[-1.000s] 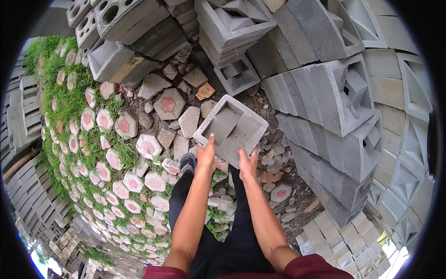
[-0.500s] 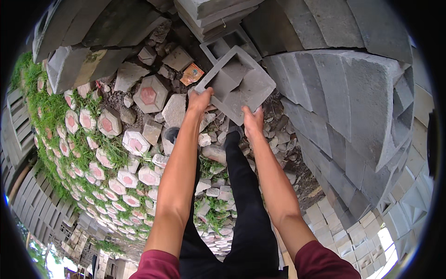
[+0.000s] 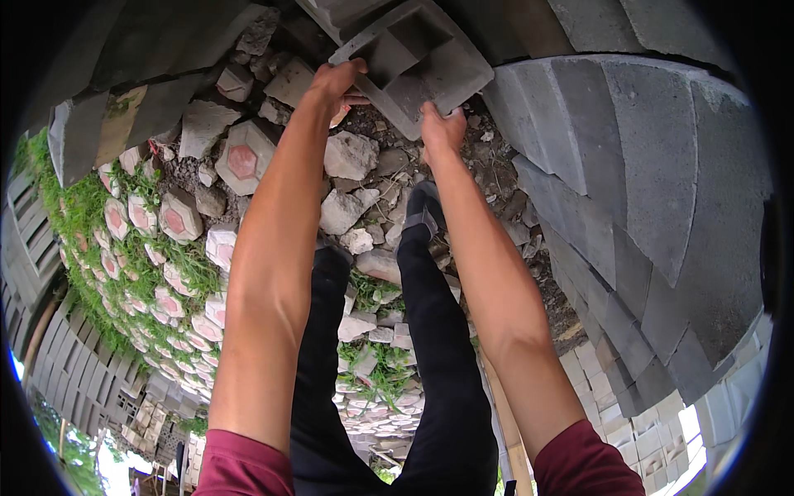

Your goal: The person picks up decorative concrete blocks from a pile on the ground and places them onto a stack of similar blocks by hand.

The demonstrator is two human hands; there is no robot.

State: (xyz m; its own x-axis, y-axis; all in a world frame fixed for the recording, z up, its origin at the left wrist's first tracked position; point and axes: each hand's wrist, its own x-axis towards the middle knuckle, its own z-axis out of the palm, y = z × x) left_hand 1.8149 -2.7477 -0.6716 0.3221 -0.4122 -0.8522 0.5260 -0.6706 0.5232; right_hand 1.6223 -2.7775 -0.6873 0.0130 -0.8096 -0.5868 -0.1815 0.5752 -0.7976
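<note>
Both arms reach far forward, gripping a square grey concrete block (image 3: pixel 453 76) with a recessed, angular face. My left hand (image 3: pixel 334 83) is closed on its left corner, the thumb over the rim and the fingers below. At the near edge, my right hand (image 3: pixel 442 132) grips it with the thumb on top and the other fingers partly hidden. The block is tilted, its hollow side facing me. Right behind it rises a stack of similar grey blocks (image 3: pixel 343 15), partly covered by the held one.
To the right stands a long row of stacked grey concrete blocks (image 3: pixel 645 157). More blocks (image 3: pixel 124 124) stand at the left. Broken stones (image 3: pixel 351 155) cover the ground around my shoe (image 3: pixel 423 207). Hexagonal pavers (image 3: pixel 246 157) with pink centres and grass spread to the left.
The block has moved forward, away from me, toward the stack at the back, with both hands still on it. It now covers the hollow block that showed behind it.
</note>
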